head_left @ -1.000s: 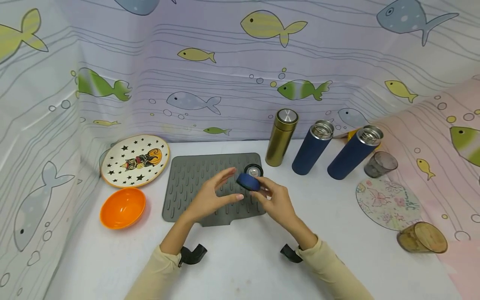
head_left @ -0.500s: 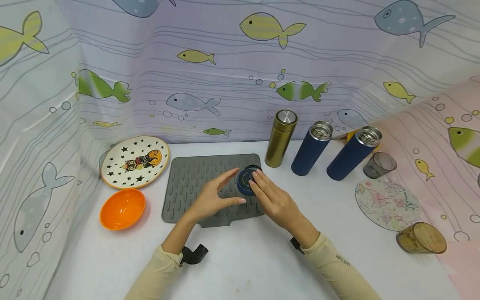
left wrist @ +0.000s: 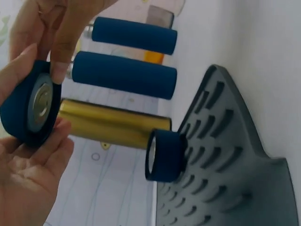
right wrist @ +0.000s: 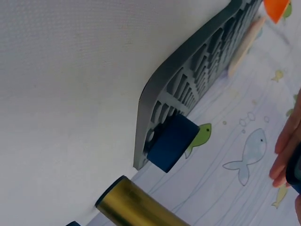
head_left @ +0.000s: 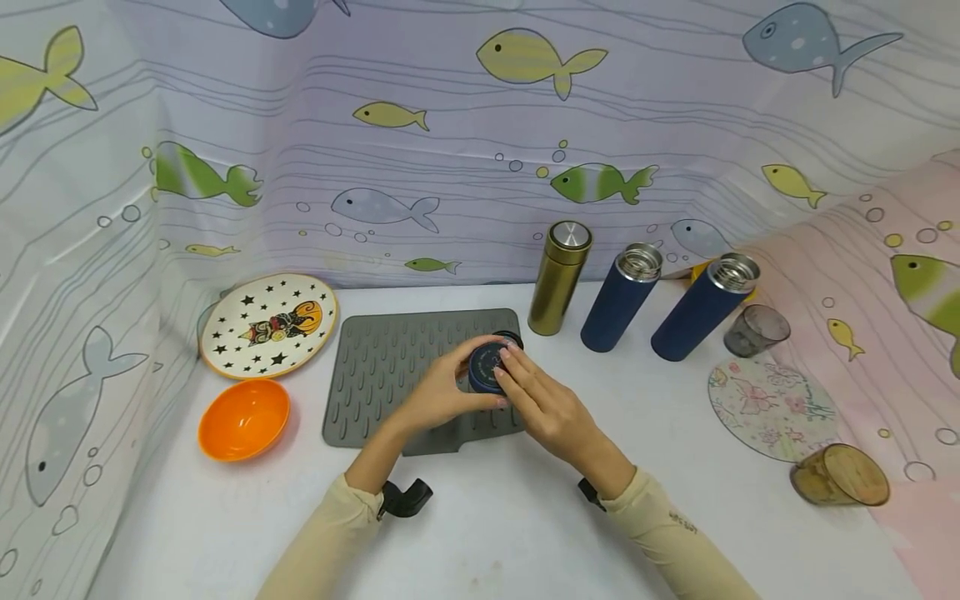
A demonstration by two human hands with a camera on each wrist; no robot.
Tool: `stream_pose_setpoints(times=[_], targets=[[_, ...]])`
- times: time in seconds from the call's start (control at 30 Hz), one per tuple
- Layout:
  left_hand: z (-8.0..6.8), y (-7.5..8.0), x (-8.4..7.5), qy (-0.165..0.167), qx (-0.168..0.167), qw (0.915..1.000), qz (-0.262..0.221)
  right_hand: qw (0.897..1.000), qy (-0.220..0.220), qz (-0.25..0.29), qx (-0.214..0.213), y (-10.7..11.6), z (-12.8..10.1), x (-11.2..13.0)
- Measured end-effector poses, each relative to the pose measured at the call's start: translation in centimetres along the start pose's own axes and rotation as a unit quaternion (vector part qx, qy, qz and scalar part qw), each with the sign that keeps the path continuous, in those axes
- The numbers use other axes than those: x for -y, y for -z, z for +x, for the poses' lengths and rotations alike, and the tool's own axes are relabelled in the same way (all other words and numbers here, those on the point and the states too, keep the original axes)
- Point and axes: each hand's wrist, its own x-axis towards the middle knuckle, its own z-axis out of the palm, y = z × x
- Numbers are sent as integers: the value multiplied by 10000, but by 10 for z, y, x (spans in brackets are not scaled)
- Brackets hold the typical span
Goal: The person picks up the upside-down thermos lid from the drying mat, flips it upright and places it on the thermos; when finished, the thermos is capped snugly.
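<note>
A dark blue bottle lid (head_left: pixel 482 372) is held between both hands over the drying mat (head_left: pixel 382 367), its top face toward the head camera. My left hand (head_left: pixel 438 396) grips it from the left, thumb at the near side and fingers at the far side. My right hand (head_left: pixel 551 417) holds it from the right, fingers lying across its top. The left wrist view shows the held lid's metal underside (left wrist: pixel 41 104). A second blue lid (left wrist: pixel 167 155) sits on the mat with its underside up, mostly hidden behind the hands in the head view.
Two topless navy bottles (head_left: pixel 618 300) (head_left: pixel 701 312) and a capped gold bottle (head_left: pixel 557 287) stand at the back right. Farther right are a grey glass (head_left: pixel 756 331), a round patterned board (head_left: pixel 768 408) and an amber glass (head_left: pixel 840 475). An orange bowl (head_left: pixel 243 421) and star-patterned plate (head_left: pixel 270 325) lie left.
The lid was turned from tilted to top face showing, and my right hand's fingers swung over its top. My left hand, earlier apart from the lid, has moved right and closed around it.
</note>
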Motion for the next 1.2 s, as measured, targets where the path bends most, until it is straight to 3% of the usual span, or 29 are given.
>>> stream_pose_setpoints(times=[0.17, 0.27, 0.33, 0.47, 0.57, 0.63, 0.73, 0.8, 0.87, 1.0, 1.2], targets=[[10, -3, -4, -360, -331, 9988, 32, 9966, -786, -76, -240, 8, -2, -8], [18, -5, -12, -430, -518, 9977, 18, 9808, -1774, -409, -704, 14, -5, -22], [23, -6, -20, -403, -596, 9974, 34, 9552, -2705, -566, -1059, 17, -8, -34], [38, -10, -37, -429, -621, 9971, 32, 8718, -4621, -497, -1546, 22, -12, -65], [51, -15, -49, -485, -597, 9970, 7, 8148, -5562, -141, -1630, 20, -15, -90], [60, -19, -57, -530, -594, 9968, 28, 7882, -5937, 166, -1609, 15, -17, -105], [71, -26, -67, -629, -593, 9962, 34, 7627, -6238, 556, -1617, 8, -20, -122], [78, -30, -71, -752, -601, 9953, 32, 7547, -6320, 649, -1639, 5, -23, -129], [83, -34, -75, -844, -604, 9946, -20, 7534, -6312, 675, -1713, 5, -23, -127], [89, -42, -79, -967, -612, 9931, -258, 7629, -6163, 742, -1806, 15, -20, -101], [90, -54, -81, -1012, -561, 9916, -576, 7868, -5830, 1138, -1679, 29, -11, -44]])
